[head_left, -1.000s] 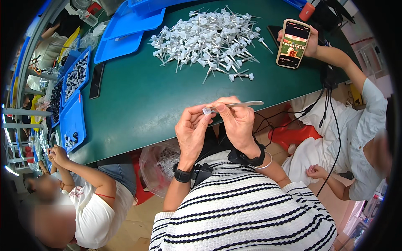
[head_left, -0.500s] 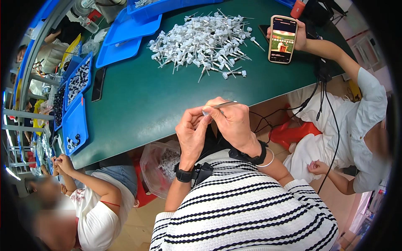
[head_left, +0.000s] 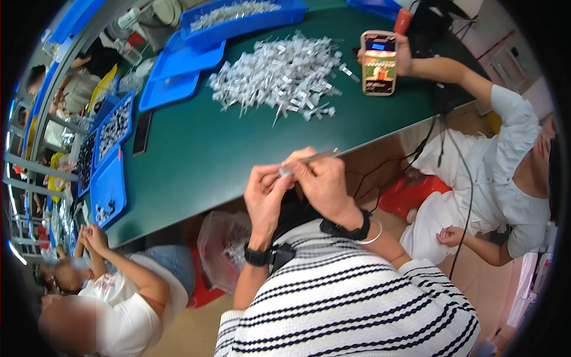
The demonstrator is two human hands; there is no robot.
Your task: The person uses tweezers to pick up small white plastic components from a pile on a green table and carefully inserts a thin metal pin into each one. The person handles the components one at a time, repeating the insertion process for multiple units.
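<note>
At the far left, a co-worker in a white top is sitting with hands (head_left: 93, 239) together beyond the table's edge. Just above them, a blue tray (head_left: 109, 181) is carrying a few black and white parts at its near end, and another blue tray, filled with similar pieces, is lying behind it. A dark phone (head_left: 141, 132) is lying beside these on the green table (head_left: 190, 160). Farther along, two flat blue trays (head_left: 190, 60) are overlapping, while a clear container (head_left: 209, 245) with pale scraps is standing below the table's edge. A deeper blue bin (head_left: 256, 28) is holding more white parts at the back. Toward the middle, the left hand (head_left: 263, 193) is pinching a small white piece (head_left: 285, 172) between thumb and fingers, in front of the table's near edge. Behind it, a heap of white parts (head_left: 276, 74) with thin metal stems is spreading over the table. The right hand (head_left: 322, 183) is gripping a slim metal tool (head_left: 321, 156) — the two hands are meeting at the piece, though the blur is hiding the exact contact. To the right, another person is holding up a lit phone (head_left: 379, 64), near a red cylinder (head_left: 402, 21), and a red stool (head_left: 410, 196) is showing lower down.
</note>
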